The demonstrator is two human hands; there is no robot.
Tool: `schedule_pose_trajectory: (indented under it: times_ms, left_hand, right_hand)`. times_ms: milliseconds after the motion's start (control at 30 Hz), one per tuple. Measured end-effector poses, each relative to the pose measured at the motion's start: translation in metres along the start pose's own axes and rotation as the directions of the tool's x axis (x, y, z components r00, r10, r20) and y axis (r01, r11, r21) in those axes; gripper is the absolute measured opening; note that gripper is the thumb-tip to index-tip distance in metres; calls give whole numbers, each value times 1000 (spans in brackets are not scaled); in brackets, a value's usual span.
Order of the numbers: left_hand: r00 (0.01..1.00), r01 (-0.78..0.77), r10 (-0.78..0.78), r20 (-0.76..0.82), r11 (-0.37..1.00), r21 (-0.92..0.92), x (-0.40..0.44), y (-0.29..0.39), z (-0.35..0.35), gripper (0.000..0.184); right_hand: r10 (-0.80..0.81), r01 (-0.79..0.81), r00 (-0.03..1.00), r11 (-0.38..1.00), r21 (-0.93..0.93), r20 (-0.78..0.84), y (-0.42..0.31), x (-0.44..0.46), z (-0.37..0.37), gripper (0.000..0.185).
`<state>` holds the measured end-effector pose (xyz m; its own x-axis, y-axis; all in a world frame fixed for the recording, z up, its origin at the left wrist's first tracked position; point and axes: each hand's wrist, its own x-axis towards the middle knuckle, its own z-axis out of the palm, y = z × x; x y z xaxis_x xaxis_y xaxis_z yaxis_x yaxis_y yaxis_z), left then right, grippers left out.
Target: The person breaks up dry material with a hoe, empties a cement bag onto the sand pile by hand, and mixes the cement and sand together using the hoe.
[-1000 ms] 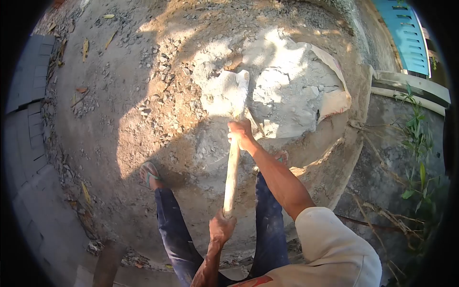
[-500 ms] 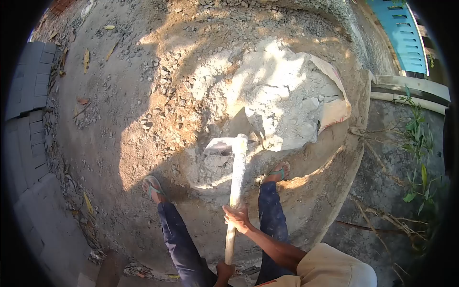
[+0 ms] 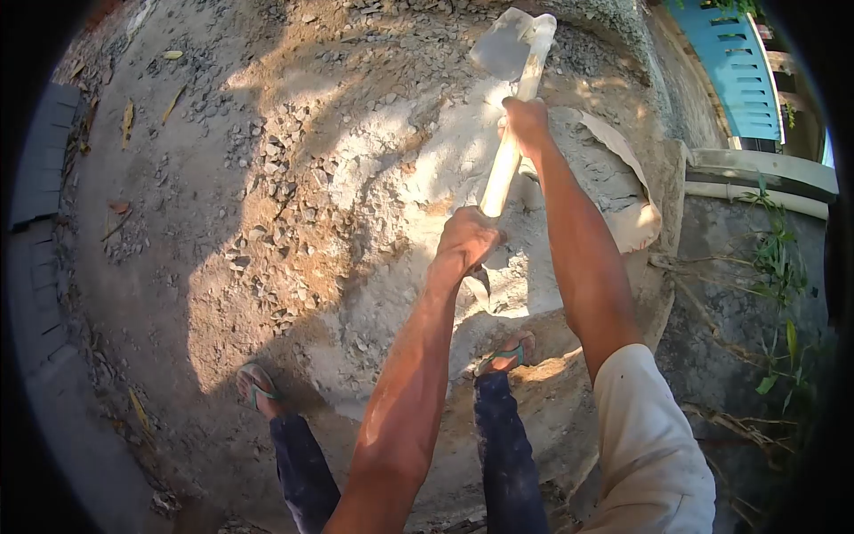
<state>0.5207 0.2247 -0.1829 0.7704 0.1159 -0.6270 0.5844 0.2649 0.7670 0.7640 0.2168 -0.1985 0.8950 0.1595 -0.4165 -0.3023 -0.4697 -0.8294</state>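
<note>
Both of my hands grip a hoe [image 3: 502, 178] with a pale wooden handle and a broad flat metal blade. My left hand [image 3: 469, 236] is closed around the lower end of the handle. Farther up, closer to the blade, my right hand [image 3: 527, 125] is wrapped round it. The hoe is raised and stretched out away from me, its blade at the top of the view. Beneath my arms lies a heap of grey powdery material [image 3: 609, 178] on an opened sack [image 3: 639, 227], partly hidden by my right arm.
Loose stones [image 3: 276, 236] and gravel cover the ground left of the heap. My sandalled feet [image 3: 258, 387] stand apart. On the right are a concrete kerb [image 3: 756, 169], leafy plants [image 3: 778, 254] and a blue gate [image 3: 738, 76]. Grey blocks [image 3: 40, 160] line the left side.
The hoe has swung up and forward, from near my feet to beyond the heap. Both hands moved forward with it, and my right hand now sits closer to the blade.
</note>
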Motion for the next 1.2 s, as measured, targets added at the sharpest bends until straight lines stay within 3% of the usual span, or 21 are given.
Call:
schedule_pose_trajectory:
  times_ms: [33,67,100,167,233,300,367,433,467,533,600,667,733,867,933,1000,1067,1167,1200]
  left_hand:
    - [968,-225,245,-59,945,238,9,-44,10,30]
    - [876,-403,479,-52,787,467,11,-91,20,32]
    - [996,26,-10,-93,986,164,-14,-72,9,38]
    - [987,75,-44,-157,977,198,-44,-78,22,43]
    - [971,113,-58,-231,967,230,-73,-77,30,49]
    - [967,213,-208,-149,977,17,-111,-71,31,58]
    - [961,210,-193,-199,975,67,-145,-67,36,57]
    - [941,248,-212,-263,963,110,-189,-77,38,55]
    - [937,265,-228,-263,957,114,-211,-86,38,55]
    - [942,274,-288,-171,957,-99,-267,-103,34,54]
    - [884,439,-384,-267,877,196,-314,-106,28,54]
    - [872,486,-445,-202,839,245,-352,-110,37,54]
    - [831,548,-486,-271,801,242,-388,-135,74,54]
    - [724,683,-665,-184,729,50,-486,-161,109,52]
    - [678,734,-713,-178,667,126,-527,-164,115,51]
    - [701,712,-687,-189,689,138,-567,-176,128,47]
    - [716,694,-672,-190,714,92,-591,-215,153,41]
    - [773,589,-609,-178,793,-153,-627,-323,208,33]
    - [795,537,-580,-176,809,-240,-588,-265,179,31]
  right_hand:
    - [79,-78,997,988,-130,0,25,-2,4,24]
    - [122,-121,992,973,-194,-7,51,-1,7,24]
    - [166,-163,986,952,-257,-13,76,-1,10,24]
    - [102,-65,994,861,-505,46,113,-6,1,19]
    - [59,27,989,825,-564,134,117,-25,-9,17]
    - [-205,436,897,545,-716,391,116,-57,-11,20]
    - [-288,519,853,373,-769,436,142,-76,-13,26]
    - [-31,165,972,794,-585,232,129,-130,4,28]
    - [122,-27,970,914,-405,210,120,-165,10,28]
    - [214,-193,972,964,-182,99,132,-234,28,21]
    - [417,-416,897,909,-38,146,114,-300,26,17]
    - [555,-570,810,821,33,189,131,-336,5,18]
    - [639,-638,761,768,-53,112,147,-375,-4,21]
    - [694,-720,671,694,9,260,209,-492,-39,22]
    - [701,-767,619,637,80,355,239,-549,-57,21]
    - [678,-873,479,435,220,558,274,-596,-80,22]
    - [778,-904,424,392,168,464,248,-629,-93,27]
    - [766,-836,541,534,124,347,184,-618,-83,38]
    - [746,-808,582,576,125,323,154,-609,-79,44]
